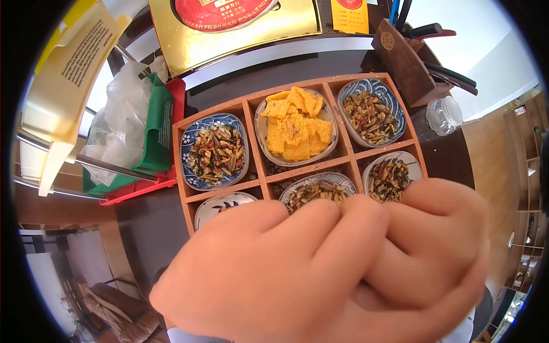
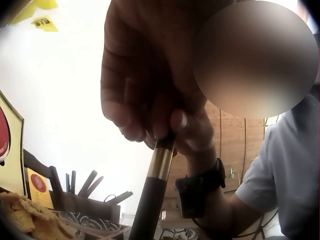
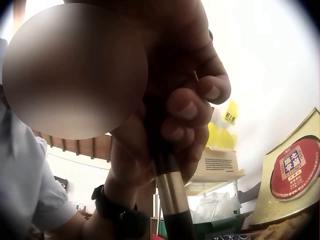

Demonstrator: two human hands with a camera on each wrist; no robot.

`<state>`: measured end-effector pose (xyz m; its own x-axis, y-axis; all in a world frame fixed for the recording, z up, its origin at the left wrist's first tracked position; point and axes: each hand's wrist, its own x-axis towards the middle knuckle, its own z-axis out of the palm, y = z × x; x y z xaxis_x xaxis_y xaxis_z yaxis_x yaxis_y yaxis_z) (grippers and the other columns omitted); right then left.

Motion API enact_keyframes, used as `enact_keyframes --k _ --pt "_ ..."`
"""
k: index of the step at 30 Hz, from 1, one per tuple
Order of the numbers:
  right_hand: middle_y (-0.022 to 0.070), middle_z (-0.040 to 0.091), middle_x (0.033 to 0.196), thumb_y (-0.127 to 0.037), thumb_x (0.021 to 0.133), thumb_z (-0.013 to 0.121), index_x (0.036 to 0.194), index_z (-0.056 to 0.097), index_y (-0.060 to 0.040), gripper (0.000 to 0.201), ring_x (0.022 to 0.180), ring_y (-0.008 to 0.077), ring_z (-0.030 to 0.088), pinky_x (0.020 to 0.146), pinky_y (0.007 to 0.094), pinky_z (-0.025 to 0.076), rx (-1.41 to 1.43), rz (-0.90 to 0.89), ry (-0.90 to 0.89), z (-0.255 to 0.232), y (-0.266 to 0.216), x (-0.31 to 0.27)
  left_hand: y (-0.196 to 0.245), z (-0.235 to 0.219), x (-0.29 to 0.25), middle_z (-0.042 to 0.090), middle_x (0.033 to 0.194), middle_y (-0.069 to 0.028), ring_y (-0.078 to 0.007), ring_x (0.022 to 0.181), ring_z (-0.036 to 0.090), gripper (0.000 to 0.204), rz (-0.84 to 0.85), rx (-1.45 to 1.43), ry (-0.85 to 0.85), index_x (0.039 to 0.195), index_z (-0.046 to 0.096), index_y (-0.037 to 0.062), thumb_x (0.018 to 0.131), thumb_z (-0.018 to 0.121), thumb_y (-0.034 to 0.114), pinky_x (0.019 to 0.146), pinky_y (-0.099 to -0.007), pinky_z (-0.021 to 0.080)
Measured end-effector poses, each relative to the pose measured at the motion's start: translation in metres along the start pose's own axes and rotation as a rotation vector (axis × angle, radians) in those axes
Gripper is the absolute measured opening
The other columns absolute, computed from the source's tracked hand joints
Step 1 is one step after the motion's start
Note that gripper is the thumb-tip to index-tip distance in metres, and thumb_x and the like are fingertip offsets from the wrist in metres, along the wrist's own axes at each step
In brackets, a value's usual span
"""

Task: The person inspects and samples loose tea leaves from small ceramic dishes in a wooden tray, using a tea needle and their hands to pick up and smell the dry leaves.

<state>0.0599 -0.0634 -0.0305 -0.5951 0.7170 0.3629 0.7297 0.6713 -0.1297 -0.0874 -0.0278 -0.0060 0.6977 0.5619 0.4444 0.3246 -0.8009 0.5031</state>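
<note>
My left hand (image 1: 257, 263) and right hand (image 1: 440, 228) are curled close together, low in the head view, over the near part of a wooden compartment tray (image 1: 250, 134). In both wrist views their fingers grip a black rod (image 2: 148, 205) with a gold-coloured metal band (image 3: 173, 190). It slants down from the fingers, and its upper end is hidden among them. The hands hide the rod in the head view. Bowls in the tray hold orange crisps (image 1: 297, 128) and mixed dried bits (image 1: 217, 151); the hands partly cover the near row of bowls.
A gold box (image 1: 240, 43) with a red round label stands behind the tray. On the left is a green bin (image 1: 157, 123) with plastic bags (image 1: 123, 114) beside a metal rack. A wooden pen holder (image 1: 409, 63) and a glass jar (image 1: 443, 116) stand at the right.
</note>
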Motion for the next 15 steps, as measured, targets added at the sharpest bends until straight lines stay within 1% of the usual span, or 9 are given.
enact_keyframes --k 2,3,4,5,6,14,15 --pt "0.0032 0.045 0.058 -0.015 0.066 0.056 0.073 0.050 -0.0023 0.016 0.044 0.0137 0.044 0.039 0.0269 0.032 0.003 0.041 -0.028 -0.004 -0.002 0.000 -0.004 -0.003 0.003 0.051 0.059 -0.0079 -0.0203 0.048 0.052 0.026 0.081 0.002 -0.102 0.080 0.062 0.0031 0.058 0.069 0.017 0.042 -0.0287 0.036" --pt "0.0028 0.045 0.058 -0.016 0.065 0.056 0.072 0.051 -0.0030 0.016 0.044 0.0139 0.044 0.039 0.0271 0.032 0.003 0.063 -0.040 -0.006 -0.003 0.000 -0.006 0.007 0.005 0.051 0.059 -0.0079 -0.0203 0.048 0.052 0.026 0.085 0.004 -0.103 0.080 0.062 0.0031 0.058 0.069 0.017 0.042 -0.0287 0.036" --pt "0.0025 0.045 0.058 -0.016 0.064 0.057 0.072 0.051 -0.0037 0.016 0.044 0.0141 0.044 0.040 0.0273 0.032 0.002 0.085 -0.051 -0.009 -0.004 0.000 -0.011 0.025 0.005 0.052 0.064 -0.0080 -0.0190 0.049 0.052 0.029 0.288 0.203 0.200 0.082 0.063 0.0038 0.058 0.070 0.018 0.041 -0.0276 0.036" --pt "0.0021 0.046 0.058 -0.017 0.063 0.057 0.071 0.051 -0.0044 0.016 0.044 0.0143 0.044 0.040 0.0275 0.032 0.002 0.108 -0.064 -0.011 -0.005 0.000 -0.012 0.034 0.008 0.052 0.068 -0.0080 -0.0177 0.050 0.052 0.032 0.487 0.399 0.507 0.085 0.064 0.0044 0.058 0.070 0.019 0.041 -0.0265 0.036" --pt "0.0017 0.046 0.058 -0.018 0.062 0.057 0.070 0.052 -0.0051 0.016 0.045 0.0145 0.044 0.040 0.0277 0.032 0.003 0.130 -0.078 -0.013 -0.006 0.000 -0.013 0.034 0.007 0.052 0.068 -0.0080 -0.0177 0.050 0.052 0.032 0.490 0.397 0.507 0.085 0.064 0.0044 0.058 0.070 0.019 0.041 -0.0265 0.036" --pt "-0.0012 0.047 0.058 -0.023 0.054 0.060 0.065 0.055 -0.0106 0.017 0.046 0.0162 0.043 0.042 0.0292 0.031 0.020 0.289 -0.190 -0.029 -0.013 0.002 -0.012 -0.010 0.002 0.054 0.070 -0.0096 -0.0189 0.051 0.051 0.035 0.360 0.148 -0.241 0.086 0.064 0.0027 0.056 0.068 0.020 0.041 -0.0262 0.035" --pt "-0.0012 0.047 0.058 -0.023 0.054 0.060 0.065 0.055 -0.0106 0.017 0.046 0.0162 0.043 0.042 0.0292 0.031 0.013 0.290 -0.183 -0.030 -0.012 0.002 -0.012 -0.009 0.003 0.054 0.070 -0.0096 -0.0189 0.051 0.051 0.035 0.368 0.153 -0.240 0.086 0.064 0.0027 0.056 0.068 0.020 0.041 -0.0262 0.035"
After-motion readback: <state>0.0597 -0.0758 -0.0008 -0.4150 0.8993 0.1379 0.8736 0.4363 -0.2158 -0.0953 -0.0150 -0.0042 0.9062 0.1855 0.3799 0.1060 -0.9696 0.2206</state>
